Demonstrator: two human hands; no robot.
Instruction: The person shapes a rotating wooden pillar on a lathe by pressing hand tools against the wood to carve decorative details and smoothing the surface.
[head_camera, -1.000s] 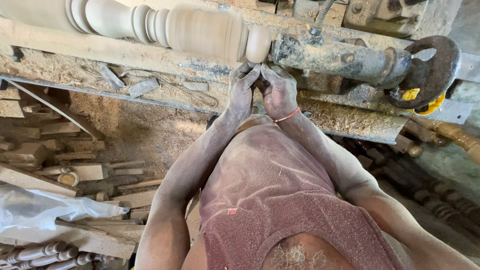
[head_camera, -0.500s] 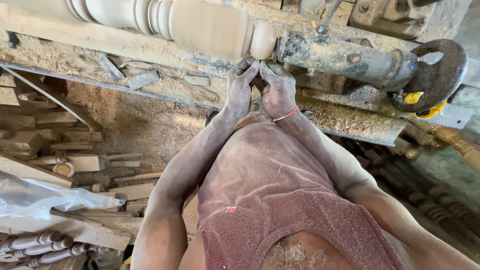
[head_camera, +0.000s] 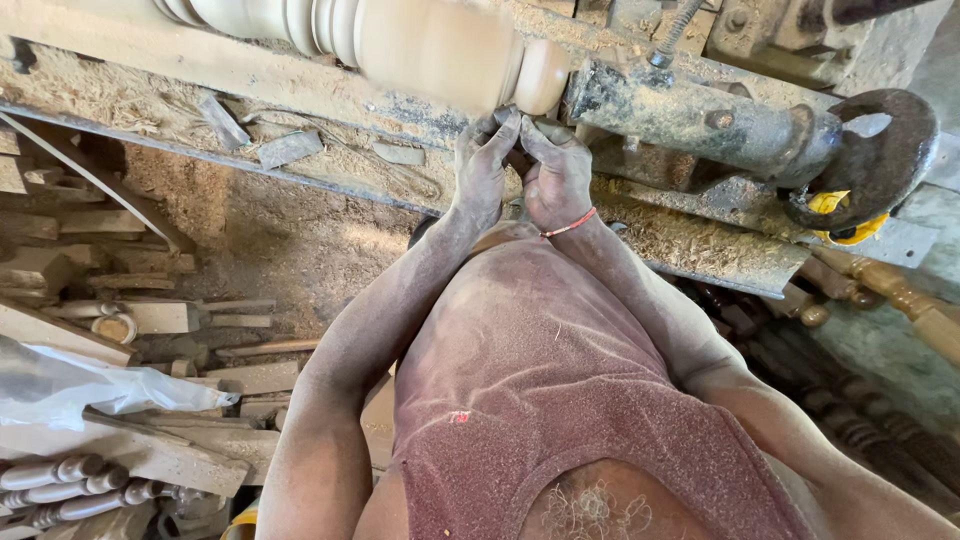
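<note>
head view: the left hand (head_camera: 482, 165) and right hand (head_camera: 556, 172) are pressed together just under the rounded end of a pale turned wooden spindle (head_camera: 430, 45) on a dusty lathe (head_camera: 700, 110). fingers of both are curled close, but whether they hold anything cannot be told. one dark round handwheel (head_camera: 875, 150) sits to the right, with sawdust (head_camera: 690, 235) below it. three small turned spindles (head_camera: 70, 490) lie bottom left beside a clear plastic sheet (head_camera: 80, 385) and wood scraps (head_camera: 150, 315).

Both arms stretched fwd, left hand (head_camera: 483, 165) & right hand (head_camera: 556, 175) pressed together, fingers curled.
</note>
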